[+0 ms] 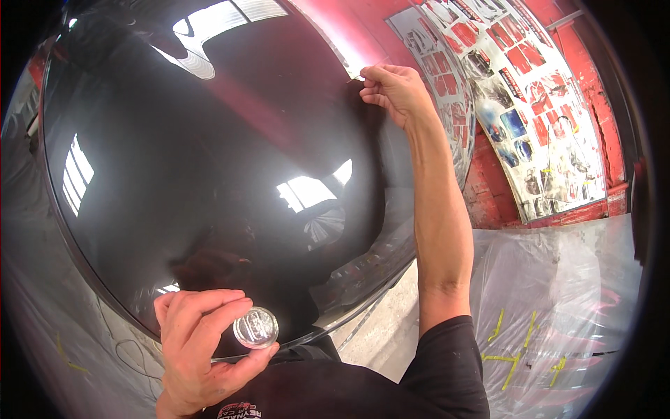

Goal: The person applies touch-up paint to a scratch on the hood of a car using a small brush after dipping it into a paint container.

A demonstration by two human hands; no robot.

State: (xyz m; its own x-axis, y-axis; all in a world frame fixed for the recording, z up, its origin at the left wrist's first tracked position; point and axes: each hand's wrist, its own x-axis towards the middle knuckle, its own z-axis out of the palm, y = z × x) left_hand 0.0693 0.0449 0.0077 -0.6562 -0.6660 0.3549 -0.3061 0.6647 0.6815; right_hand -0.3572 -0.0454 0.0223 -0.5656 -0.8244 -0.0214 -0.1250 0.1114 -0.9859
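A broad, glossy black car panel [209, 174] curves across the view, mirroring bright windows and reddish light. At its near edge, my left hand [202, 342] grips a small round silver tin [255, 327] between thumb and fingers, its embossed flat face turned up. My right arm reaches far over the panel's right side. There my right hand [394, 87] is closed in a pinch on a fine, thin stick-like piece [353, 79], whose tip is at or just above the black surface. Whether it touches the paint I cannot tell.
Sheets of printed pictures [530, 105] hang on a red wall [488, 185] to the right. Clear plastic sheeting [558, 279] with yellow tape strips [513, 363] drapes below them. More sheeting [42, 279] lies at the left, beside a thin looped cord [132, 353].
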